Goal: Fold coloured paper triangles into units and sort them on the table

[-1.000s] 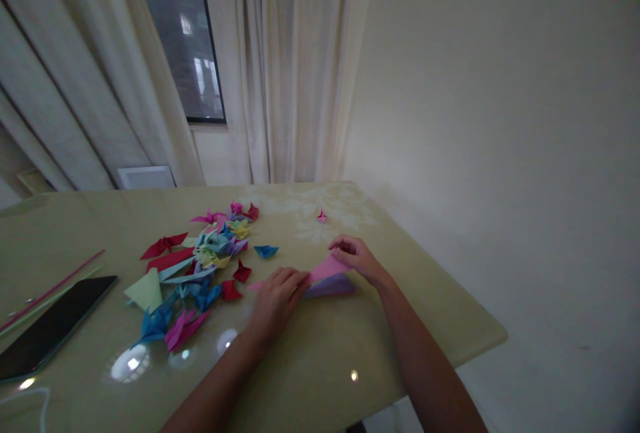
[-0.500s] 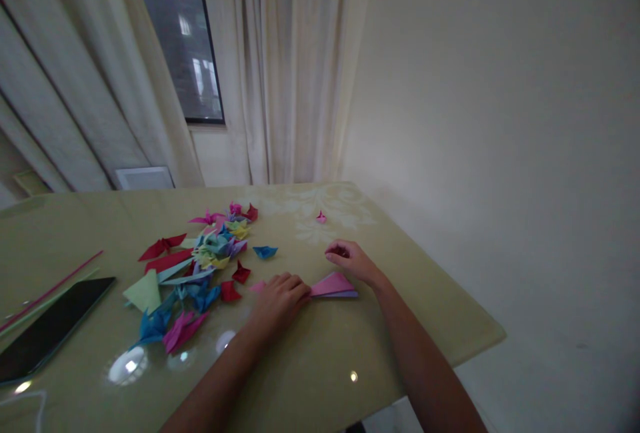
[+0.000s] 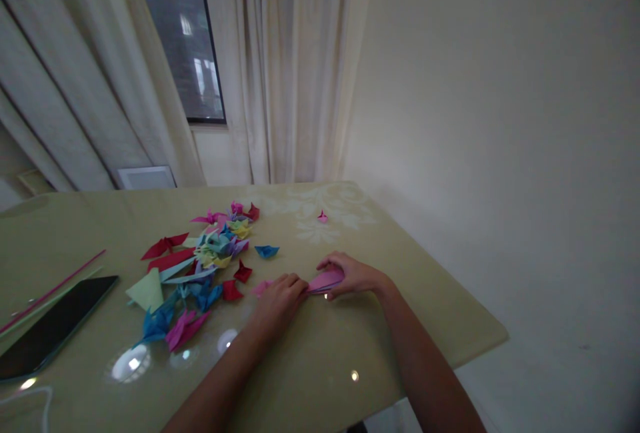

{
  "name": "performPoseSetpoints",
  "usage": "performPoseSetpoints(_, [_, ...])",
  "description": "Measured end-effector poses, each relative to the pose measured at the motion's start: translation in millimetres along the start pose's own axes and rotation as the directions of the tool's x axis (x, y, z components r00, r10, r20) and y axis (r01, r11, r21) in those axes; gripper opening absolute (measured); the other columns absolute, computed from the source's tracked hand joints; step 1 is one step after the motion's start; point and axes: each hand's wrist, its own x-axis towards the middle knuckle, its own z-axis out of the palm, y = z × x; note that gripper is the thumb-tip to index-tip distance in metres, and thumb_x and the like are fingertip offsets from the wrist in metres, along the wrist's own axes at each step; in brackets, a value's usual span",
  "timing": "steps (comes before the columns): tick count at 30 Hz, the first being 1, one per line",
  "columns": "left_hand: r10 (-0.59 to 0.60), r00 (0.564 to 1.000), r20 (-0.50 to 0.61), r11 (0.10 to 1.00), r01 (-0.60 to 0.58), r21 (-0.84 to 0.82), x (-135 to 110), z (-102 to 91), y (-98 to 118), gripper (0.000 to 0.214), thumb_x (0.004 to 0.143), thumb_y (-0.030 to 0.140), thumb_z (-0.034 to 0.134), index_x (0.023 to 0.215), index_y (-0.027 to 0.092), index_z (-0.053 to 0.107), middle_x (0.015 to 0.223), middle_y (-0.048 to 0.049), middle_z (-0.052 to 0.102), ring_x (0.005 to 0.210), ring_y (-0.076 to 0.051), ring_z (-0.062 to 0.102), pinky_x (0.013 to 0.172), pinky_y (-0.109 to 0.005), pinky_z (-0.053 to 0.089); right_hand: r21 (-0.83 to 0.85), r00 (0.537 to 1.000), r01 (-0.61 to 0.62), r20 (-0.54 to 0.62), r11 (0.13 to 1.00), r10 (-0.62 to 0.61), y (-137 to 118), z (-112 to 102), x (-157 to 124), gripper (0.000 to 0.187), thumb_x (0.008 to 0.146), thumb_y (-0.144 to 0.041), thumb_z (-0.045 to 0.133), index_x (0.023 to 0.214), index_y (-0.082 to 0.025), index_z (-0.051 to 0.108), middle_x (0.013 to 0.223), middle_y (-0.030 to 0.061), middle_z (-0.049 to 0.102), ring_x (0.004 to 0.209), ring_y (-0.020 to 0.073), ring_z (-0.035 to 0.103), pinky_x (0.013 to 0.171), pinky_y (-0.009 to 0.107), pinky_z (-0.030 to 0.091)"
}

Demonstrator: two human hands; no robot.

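Observation:
A folded pink paper [image 3: 325, 280] with a bluish underside edge lies in front of me on the table. My left hand [image 3: 280, 305] presses down on it with fingers curled together, covering its middle. Left of those fingers a pink paper tip [image 3: 261, 287] shows. At the other end, my right hand [image 3: 359, 275] grips the paper between thumb and fingers. Beyond the left hand sit a red folded paper piece [image 3: 231, 290], a darker red one [image 3: 243, 272] and a blue paper boat shape [image 3: 267, 252].
Several colourful origami pieces [image 3: 215, 246] are heaped left of my hands. A dark phone-like slab [image 3: 57, 326] and a thin pink stick [image 3: 55, 290] lie far left. One small pink folded piece [image 3: 323, 217] stands farther back. The table [image 3: 430, 306] ends by a wall at right.
My right hand has come down and left from above the paper and closed on its right end. The left hand stays on the paper.

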Motion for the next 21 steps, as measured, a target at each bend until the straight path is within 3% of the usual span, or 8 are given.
performPoseSetpoints(6, [-0.021,1.0,0.016,1.0,0.022,-0.018,2,1.0,-10,0.03,0.101,0.013,0.055,0.12,0.024,0.075,0.115,-0.0071,0.076,0.109,-0.023,0.067,0.094,-0.034,0.052,-0.141,1.0,-0.016,0.013,0.99,0.018,-1,1,1,0.055,0.07,-0.034,0.093,0.121,-0.025,0.074,0.119,0.0061,0.065,0.115,0.0272,0.058,0.103,0.041,0.045])
performPoseSetpoints(10, [-0.023,0.999,0.022,0.999,0.024,-0.044,2,1.4,-12,0.035,0.1,0.012,0.053,0.123,0.025,0.076,0.117,-0.0076,0.076,0.111,-0.024,0.068,0.096,-0.035,0.052,-0.205,0.999,-0.04,-0.001,0.978,0.041,-4,0,1,0.058,0.068,-0.04,0.095,0.121,-0.026,0.076,0.121,0.0073,0.063,0.119,0.0296,0.055,0.105,0.044,0.042])
performPoseSetpoints(13, [-0.021,0.999,0.035,0.998,0.023,-0.065,1,-0.6,-11,0.036,0.101,0.013,0.051,0.124,0.024,0.076,0.117,-0.0084,0.075,0.111,-0.024,0.067,0.097,-0.036,0.052,-0.213,0.998,-0.058,-0.001,0.975,0.059,-7,1,1,0.062,0.066,-0.042,0.096,0.122,-0.026,0.075,0.122,0.0078,0.063,0.119,0.0306,0.054,0.104,0.045,0.042])
performPoseSetpoints(21, [-0.008,1.0,0.026,0.994,0.011,-0.105,0,-6.5,-11,0.04,0.097,0.008,0.05,0.122,0.024,0.077,0.118,-0.008,0.076,0.11,-0.024,0.067,0.097,-0.036,0.052,-0.192,1.0,-0.008,-0.009,0.981,0.006,-9,0,0,0.05,0.071,-0.039,0.092,0.117,-0.027,0.076,0.118,0.0064,0.067,0.117,0.0299,0.056,0.104,0.044,0.041])
